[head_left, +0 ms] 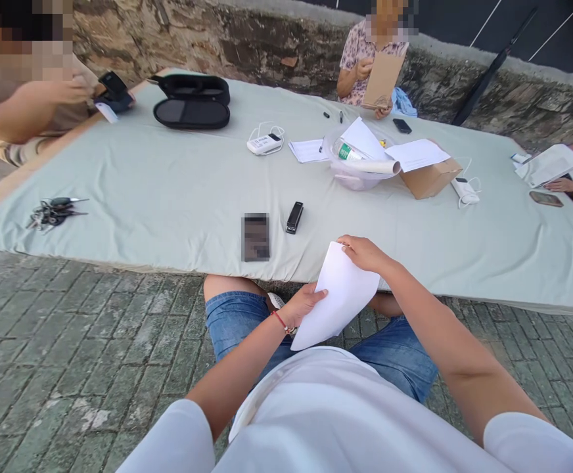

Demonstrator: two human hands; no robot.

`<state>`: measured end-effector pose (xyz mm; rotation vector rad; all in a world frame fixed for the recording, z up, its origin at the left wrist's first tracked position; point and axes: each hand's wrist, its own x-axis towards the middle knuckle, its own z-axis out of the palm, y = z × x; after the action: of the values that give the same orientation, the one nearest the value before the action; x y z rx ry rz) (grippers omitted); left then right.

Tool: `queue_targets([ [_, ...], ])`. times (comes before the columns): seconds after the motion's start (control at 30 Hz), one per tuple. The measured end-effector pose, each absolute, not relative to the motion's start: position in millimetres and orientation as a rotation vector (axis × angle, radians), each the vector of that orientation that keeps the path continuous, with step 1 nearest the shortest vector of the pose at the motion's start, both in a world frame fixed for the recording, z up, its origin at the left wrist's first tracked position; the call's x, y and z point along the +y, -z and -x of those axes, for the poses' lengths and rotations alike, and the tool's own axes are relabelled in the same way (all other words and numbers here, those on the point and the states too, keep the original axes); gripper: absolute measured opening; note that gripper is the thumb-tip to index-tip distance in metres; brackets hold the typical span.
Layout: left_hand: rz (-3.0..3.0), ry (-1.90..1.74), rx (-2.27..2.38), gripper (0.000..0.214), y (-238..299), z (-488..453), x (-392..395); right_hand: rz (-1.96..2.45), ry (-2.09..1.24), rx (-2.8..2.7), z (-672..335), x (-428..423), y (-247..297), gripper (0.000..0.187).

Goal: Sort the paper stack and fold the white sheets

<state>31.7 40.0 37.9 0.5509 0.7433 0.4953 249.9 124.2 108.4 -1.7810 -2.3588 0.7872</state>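
A white sheet of paper (338, 295), slightly curved, is held over my lap at the table's near edge. My left hand (303, 305) grips its left side, thumb on top and the other fingers hidden beneath. At the far upper corner, my right hand (362, 252) pinches the sheet. Whether it is one sheet or a few, I cannot tell. Just beyond lies a black stapler (295, 217) on the cloth. Left of the stapler is a dark rectangular object (255, 237), blurred out.
The cloth-covered table (168, 197) carries keys (56, 213), an open black case (192, 102), a white power bank (265, 143), a plastic bowl (358, 176) with papers and a bottle, and a cardboard box (432, 177). Other people sit at the left, far side and right.
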Motion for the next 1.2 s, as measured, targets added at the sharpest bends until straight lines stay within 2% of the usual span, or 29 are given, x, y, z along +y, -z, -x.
queue_targets([
  [0.1, -0.611, -0.428, 0.725, 0.062, -40, -25, 44, 1.623, -0.791, -2.516, -245, 126, -105, 0.047],
  [0.27, -0.725, -0.399, 0.730, 0.060, -47, -23, 49, 1.493, -0.927, -2.793, -241, 137, -119, 0.037],
  [0.43, -0.777, -0.408, 0.727, 0.060, -44, -23, 49, 1.462, -0.924, -2.743, -246, 143, -123, 0.039],
  [0.57, -0.759, -0.417, 0.728, 0.056, -38, -21, 48, 1.416, -1.024, -2.788, -249, 142, -120, 0.032],
  [0.97, -0.665, -0.447, 0.733, 0.059, -32, -10, 46, 1.783, -1.313, -2.099, -261, 130, -99, 0.032],
  [1.2, -0.628, -0.455, 0.779, 0.060, -26, -12, 45, 1.848, -1.141, -2.189, -265, 119, -85, 0.031],
])
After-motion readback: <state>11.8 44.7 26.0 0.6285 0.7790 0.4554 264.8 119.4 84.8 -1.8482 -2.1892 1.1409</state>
